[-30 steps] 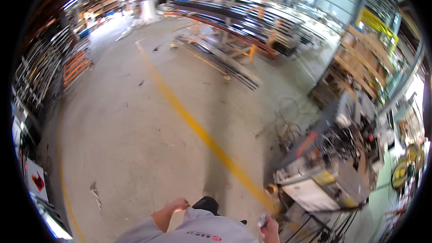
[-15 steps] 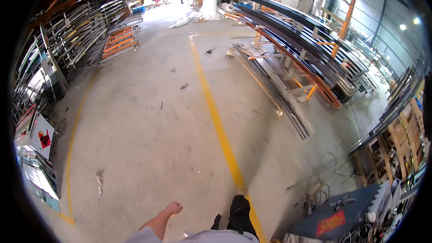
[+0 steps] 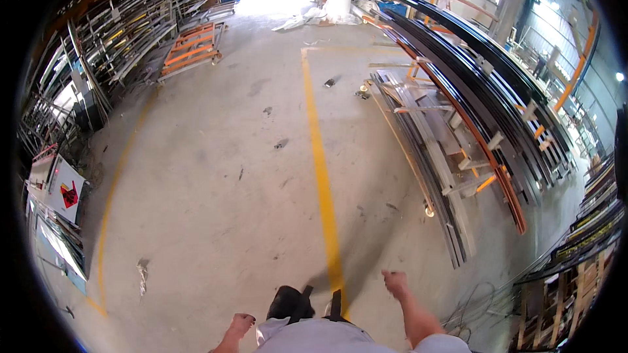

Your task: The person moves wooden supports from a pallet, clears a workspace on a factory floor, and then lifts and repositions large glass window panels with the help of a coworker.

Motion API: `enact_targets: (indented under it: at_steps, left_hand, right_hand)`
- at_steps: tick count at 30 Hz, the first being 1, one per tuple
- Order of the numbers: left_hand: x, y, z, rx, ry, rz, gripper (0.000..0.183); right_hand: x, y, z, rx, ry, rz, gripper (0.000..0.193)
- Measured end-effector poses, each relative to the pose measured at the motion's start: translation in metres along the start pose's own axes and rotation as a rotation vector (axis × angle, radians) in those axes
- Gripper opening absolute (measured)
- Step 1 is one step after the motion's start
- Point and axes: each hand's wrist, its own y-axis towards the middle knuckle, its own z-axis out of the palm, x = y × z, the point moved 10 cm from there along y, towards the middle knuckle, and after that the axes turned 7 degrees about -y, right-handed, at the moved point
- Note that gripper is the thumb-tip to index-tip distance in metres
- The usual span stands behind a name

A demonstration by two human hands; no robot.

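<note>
Yellow floor line (image 3: 322, 176): we see it running along the concrete floor (image 3: 216, 183) from between our hands away toward the far end of the hall.
Left hand (image 3: 241, 323): our fingers are loosely curled, it holds nothing and touches nothing.
Right hand (image 3: 395, 283): we carry it closed in a loose fist, empty, swung out just right of the line.
Shoe (image 3: 288, 302): our dark shoe stands just left of the line.
Metal profiles (image 3: 425, 150): we see them stacked on the floor, well to the right.
</note>
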Motion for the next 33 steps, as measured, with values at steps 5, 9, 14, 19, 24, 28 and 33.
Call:
enact_targets:
  at_steps: [5,9,14,19,24,28,33]
  left_hand:
    - [-0.077,0.085,0.03,0.007,0.189,-0.201,0.023]
    - [-0.073,0.21,0.043,0.15,-0.039,-0.106,0.025]
    - [-0.288,0.346,0.017,0.049,0.148,-0.146,0.025]
    - [-0.614,0.444,-0.059,-0.146,0.093,0.088,0.023]
    - [-0.81,0.571,-0.066,-0.18,0.08,0.275,0.026]
    - [-0.838,0.681,-0.051,-0.136,0.138,0.118,0.025]
    - [-0.818,0.769,-0.045,0.096,0.65,0.134,0.028]
  right_hand:
    - [0.19,0.139,-0.011,-0.091,-0.036,-0.137,0.037]
    - [0.291,0.201,0.029,-0.043,-0.293,-0.158,0.035]
    - [0.204,0.277,0.078,0.511,-0.919,-0.062,0.037]
    - [0.195,0.359,0.088,0.42,-0.689,-0.018,0.031]
    - [0.349,0.424,0.075,0.275,-0.416,0.305,0.03]
    - [0.473,0.546,0.073,0.183,-0.286,0.316,0.029]
    - [0.769,0.716,0.055,0.216,-0.642,0.02,0.028]
